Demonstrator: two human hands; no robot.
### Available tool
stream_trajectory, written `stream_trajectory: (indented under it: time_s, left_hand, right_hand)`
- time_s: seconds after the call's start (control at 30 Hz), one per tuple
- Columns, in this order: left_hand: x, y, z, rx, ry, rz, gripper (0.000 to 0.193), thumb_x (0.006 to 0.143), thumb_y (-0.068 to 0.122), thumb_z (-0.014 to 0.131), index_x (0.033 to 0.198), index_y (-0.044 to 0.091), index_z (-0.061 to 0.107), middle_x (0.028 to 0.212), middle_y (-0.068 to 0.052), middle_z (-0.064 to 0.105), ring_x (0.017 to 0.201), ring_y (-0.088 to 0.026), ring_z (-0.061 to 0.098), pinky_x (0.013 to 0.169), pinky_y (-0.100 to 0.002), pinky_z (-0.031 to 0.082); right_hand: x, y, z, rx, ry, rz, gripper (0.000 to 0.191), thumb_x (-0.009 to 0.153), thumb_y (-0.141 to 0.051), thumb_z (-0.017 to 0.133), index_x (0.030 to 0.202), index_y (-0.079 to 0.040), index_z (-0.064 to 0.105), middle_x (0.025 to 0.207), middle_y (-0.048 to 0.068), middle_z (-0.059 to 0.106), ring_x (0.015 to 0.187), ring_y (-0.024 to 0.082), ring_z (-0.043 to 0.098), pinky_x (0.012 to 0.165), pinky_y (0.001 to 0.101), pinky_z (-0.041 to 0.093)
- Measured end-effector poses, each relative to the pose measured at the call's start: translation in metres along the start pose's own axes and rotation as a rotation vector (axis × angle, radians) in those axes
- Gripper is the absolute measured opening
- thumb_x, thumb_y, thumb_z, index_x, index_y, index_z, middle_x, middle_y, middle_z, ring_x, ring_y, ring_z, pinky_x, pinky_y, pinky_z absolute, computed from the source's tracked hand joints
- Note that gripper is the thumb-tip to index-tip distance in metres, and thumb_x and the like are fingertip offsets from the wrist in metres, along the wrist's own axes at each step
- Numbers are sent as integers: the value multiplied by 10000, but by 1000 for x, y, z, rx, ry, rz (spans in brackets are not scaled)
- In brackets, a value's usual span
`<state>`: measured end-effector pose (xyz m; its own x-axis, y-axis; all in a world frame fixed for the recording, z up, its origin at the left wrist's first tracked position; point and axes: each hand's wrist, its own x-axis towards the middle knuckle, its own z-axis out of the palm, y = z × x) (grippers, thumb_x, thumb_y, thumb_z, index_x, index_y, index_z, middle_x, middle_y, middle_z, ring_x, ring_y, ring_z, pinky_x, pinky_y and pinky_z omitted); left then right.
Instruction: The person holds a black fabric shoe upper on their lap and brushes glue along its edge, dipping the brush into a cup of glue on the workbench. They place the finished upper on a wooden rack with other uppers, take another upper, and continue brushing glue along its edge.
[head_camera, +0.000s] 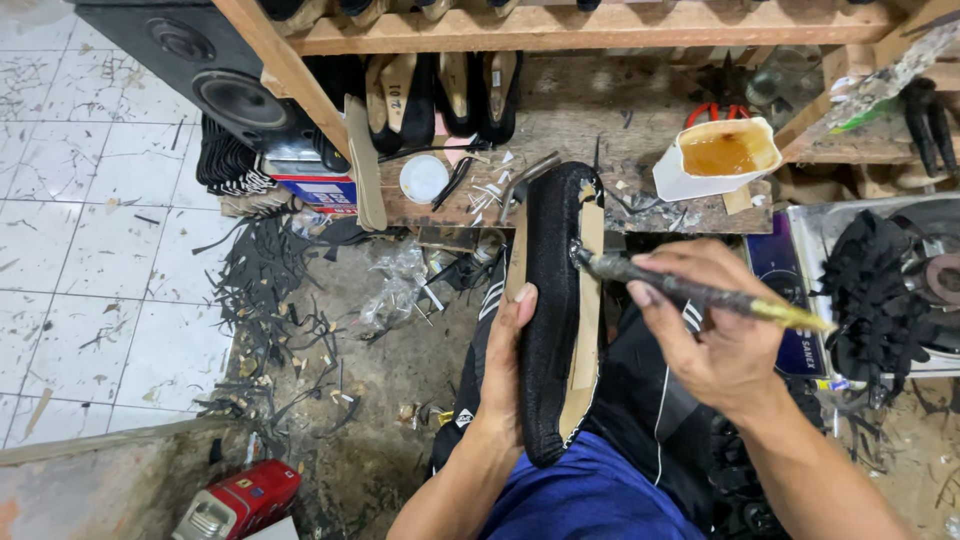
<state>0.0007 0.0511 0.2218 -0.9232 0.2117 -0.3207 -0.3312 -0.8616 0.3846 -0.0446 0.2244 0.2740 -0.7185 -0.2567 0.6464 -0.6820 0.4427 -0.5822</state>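
Note:
My left hand (505, 350) grips a black fabric shoe upper on a wooden last (552, 300), held upright over my lap, thumb pressed on its left edge. My right hand (705, 325) holds a glue-caked brush (690, 292) like a pencil. The bristle end touches the right edge of the shoe near the pale insole strip (588, 330). A white container of amber glue (722, 157) sits on the wooden bench just beyond the brush.
A wooden rack (600, 28) holds several black shoes. A black speaker (205, 70) stands at upper left. Black scraps litter the dirty floor (300, 300). A red can (240, 500) lies at lower left. A pile of black cut pieces (875, 290) sits right.

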Motion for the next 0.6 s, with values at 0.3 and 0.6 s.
stream_trajectory:
  time_s: [0.3, 0.6]
  left_hand:
    - [-4, 6, 2, 91, -41, 99, 504, 1002, 352, 571, 1314, -44, 563, 1046, -185, 711, 851, -295, 751, 760, -381, 637]
    - [-7, 9, 9, 101, -40, 140, 550, 960, 329, 627, 1382, 9, 478, 1057, -161, 691, 847, -288, 740, 749, -390, 644]
  right_hand:
    - [8, -1, -7, -45, -9, -9, 229, 939, 40, 761, 1147, 14, 671, 1082, 147, 685, 891, 227, 660, 786, 293, 530]
    - [13, 2, -6, -88, -61, -70, 222, 944, 30, 740, 1148, 20, 654, 1115, 178, 661, 1004, 287, 672, 815, 322, 538]
